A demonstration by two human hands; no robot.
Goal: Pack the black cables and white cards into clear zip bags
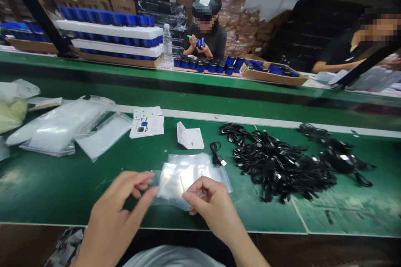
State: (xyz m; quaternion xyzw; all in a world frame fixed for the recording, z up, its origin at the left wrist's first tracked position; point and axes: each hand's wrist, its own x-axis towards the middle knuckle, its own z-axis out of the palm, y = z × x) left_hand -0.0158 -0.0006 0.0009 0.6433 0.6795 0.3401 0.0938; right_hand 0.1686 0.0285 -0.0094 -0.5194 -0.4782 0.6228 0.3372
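The left hand [115, 204] was nearest me, thumb and forefinger apart, right by the left edge of some clear bags [171, 177] on the green table [244, 212]. Over those bags the right hand [216, 202] had thumb and forefinger together (whether they pinched any plastic, I couldn't tell). One cable [215, 152] lay by the bags' upper right corner, a folded leaflet [191, 138] just beyond them, and a black heap of cables [278, 162] farther right. Across the way, a co-worker [216, 39] held a blue jar [201, 44].
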